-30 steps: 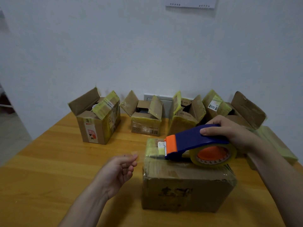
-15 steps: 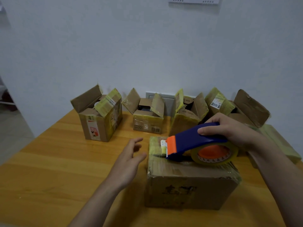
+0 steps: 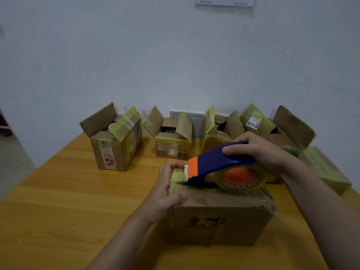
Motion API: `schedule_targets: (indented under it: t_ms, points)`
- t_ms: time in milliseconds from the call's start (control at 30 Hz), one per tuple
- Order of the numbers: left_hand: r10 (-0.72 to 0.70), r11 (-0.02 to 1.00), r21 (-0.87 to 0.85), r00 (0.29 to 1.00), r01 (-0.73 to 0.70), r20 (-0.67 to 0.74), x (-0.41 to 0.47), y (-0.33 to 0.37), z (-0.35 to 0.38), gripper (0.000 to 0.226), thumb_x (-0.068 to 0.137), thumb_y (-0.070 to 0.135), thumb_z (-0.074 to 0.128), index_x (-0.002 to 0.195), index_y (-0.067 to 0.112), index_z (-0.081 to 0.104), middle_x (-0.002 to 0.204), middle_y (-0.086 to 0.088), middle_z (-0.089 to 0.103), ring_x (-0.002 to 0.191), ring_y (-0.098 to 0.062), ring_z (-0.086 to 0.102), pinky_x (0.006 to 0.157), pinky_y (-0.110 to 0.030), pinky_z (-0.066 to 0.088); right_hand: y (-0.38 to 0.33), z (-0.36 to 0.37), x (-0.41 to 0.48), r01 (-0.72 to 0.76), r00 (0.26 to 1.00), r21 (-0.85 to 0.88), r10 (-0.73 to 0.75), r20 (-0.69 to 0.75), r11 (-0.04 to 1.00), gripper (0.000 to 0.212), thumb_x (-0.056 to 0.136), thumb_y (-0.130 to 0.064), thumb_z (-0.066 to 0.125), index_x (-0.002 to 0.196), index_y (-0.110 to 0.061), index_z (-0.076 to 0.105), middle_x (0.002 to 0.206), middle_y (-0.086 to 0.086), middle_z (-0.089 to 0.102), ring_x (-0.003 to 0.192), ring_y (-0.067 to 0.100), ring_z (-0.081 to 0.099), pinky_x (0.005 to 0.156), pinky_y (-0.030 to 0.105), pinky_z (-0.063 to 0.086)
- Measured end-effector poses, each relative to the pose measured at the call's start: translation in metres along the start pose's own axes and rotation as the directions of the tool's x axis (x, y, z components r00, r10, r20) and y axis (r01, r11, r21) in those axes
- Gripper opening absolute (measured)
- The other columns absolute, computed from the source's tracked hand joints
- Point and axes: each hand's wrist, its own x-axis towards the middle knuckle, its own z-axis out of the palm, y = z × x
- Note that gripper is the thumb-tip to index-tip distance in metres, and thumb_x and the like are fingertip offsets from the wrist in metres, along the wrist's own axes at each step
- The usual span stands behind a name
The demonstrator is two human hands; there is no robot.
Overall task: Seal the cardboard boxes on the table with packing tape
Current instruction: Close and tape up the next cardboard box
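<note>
A closed cardboard box (image 3: 220, 221) with yellowish tape over its top stands on the wooden table (image 3: 68, 201) in front of me. My right hand (image 3: 261, 151) grips the blue handle of a tape dispenser (image 3: 216, 164) with an orange nose and a roll of clear tape, which rests on the box top. My left hand (image 3: 165, 190) grips the box's left top edge, thumb on the top near the front and fingers curled over the far corner beside the dispenser's nose.
Several open cardboard boxes stand in a row by the white wall: one at the left (image 3: 115, 141), one in the middle (image 3: 173, 141), others at the right (image 3: 259, 125). A flat yellow-taped box (image 3: 327, 168) lies at the right table edge.
My left hand has moved right from the open air beside the box and taken hold of its left top edge. The dispenser and my right hand have hardly moved.
</note>
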Motion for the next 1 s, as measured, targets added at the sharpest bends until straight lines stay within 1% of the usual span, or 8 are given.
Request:
schedule_targets:
  t_ms: [133,233,300,467,700,767,867,1000]
  points:
    - [-0.042,0.999,0.012,0.999,0.042,0.014,0.001,-0.004,-0.028,0.086,0.069,0.046,0.067,0.146,0.026,0.035,0.146,-0.011,0.038,0.132,-0.032,0.047,0.100,-0.054,0.051,-0.004,0.013,0.012,0.034,0.999,0.057,-0.035,0.026,0.998,0.039,0.081,-0.049,0.066,0.049,-0.026,0.060,0.053,-0.004,0.053,0.046,0.008,0.047,0.062,0.025,0.040]
    - [-0.059,0.998,0.020,0.998,0.059,0.011,0.000,-0.007,-0.045,0.085,0.068,0.046,0.067,0.146,0.030,0.037,0.147,-0.008,0.039,0.132,-0.032,0.048,0.100,-0.057,0.049,-0.010,0.022,0.020,0.025,0.996,0.075,-0.031,0.079,0.997,0.051,0.070,-0.054,0.071,0.074,-0.003,0.073,0.069,0.009,0.067,0.057,0.013,0.060,0.062,0.022,0.049]
    - [-0.056,0.998,0.020,0.998,0.056,-0.005,-0.001,-0.010,-0.050,0.085,0.069,0.047,0.066,0.147,0.031,0.038,0.147,-0.007,0.040,0.132,-0.030,0.049,0.100,-0.053,0.050,-0.011,0.021,0.023,-0.002,0.995,0.080,-0.006,0.099,0.997,0.056,0.070,-0.054,0.073,0.087,-0.001,0.076,0.081,0.012,0.074,0.065,0.016,0.068,0.066,0.022,0.053]
    - [-0.053,0.994,-0.100,0.999,0.054,0.012,0.000,-0.020,-0.047,0.085,0.075,0.040,0.068,0.151,0.024,0.032,0.143,-0.003,0.051,0.126,-0.035,0.056,0.092,-0.043,0.054,-0.002,0.014,0.014,-0.041,0.994,0.144,0.026,0.108,0.989,0.035,0.078,-0.049,0.073,0.083,-0.015,0.080,0.087,0.009,0.078,0.073,0.019,0.074,0.071,0.026,0.055]
    - [-0.035,0.999,-0.028,0.999,0.035,0.016,0.009,-0.032,-0.053,0.083,0.072,0.045,0.065,0.148,0.024,0.038,0.135,0.010,0.055,0.120,-0.020,0.058,0.089,-0.030,0.054,-0.005,0.006,0.001,0.027,0.999,0.142,-0.031,0.023,0.989,0.043,0.071,-0.052,0.074,0.073,-0.009,0.074,0.070,0.004,0.071,0.059,0.012,0.066,0.061,0.017,0.052]
    - [-0.026,1.000,-0.012,1.000,0.026,0.014,0.008,-0.035,-0.057,0.084,0.073,0.048,0.066,0.148,0.023,0.037,0.134,0.012,0.055,0.119,-0.015,0.058,0.090,-0.024,0.052,-0.006,-0.005,-0.008,0.035,0.999,0.134,-0.034,-0.009,0.990,0.033,0.071,-0.050,0.073,0.063,-0.018,0.074,0.064,0.000,0.070,0.055,0.011,0.065,0.057,0.016,0.051]
    - [-0.019,1.000,-0.008,0.999,0.019,0.026,0.009,-0.034,-0.057,0.087,0.071,0.053,0.067,0.148,0.024,0.037,0.135,0.013,0.054,0.120,-0.014,0.056,0.090,-0.021,0.050,-0.002,-0.035,-0.028,0.034,0.995,0.147,-0.020,-0.097,0.989,0.037,0.069,-0.050,0.075,0.049,-0.021,0.063,0.056,-0.002,0.064,0.049,0.011,0.061,0.052,0.014,0.049]
    - [-0.008,1.000,0.004,1.000,0.008,0.030,0.011,-0.025,-0.053,0.079,0.068,0.047,0.061,0.142,0.029,0.043,0.129,0.018,0.055,0.116,-0.009,0.057,0.088,-0.020,0.050,0.015,-0.043,-0.046,0.012,0.997,0.076,-0.005,-0.081,0.997,0.043,0.071,-0.055,0.074,0.063,-0.013,0.070,0.063,0.007,0.066,0.052,0.013,0.060,0.056,0.014,0.049]
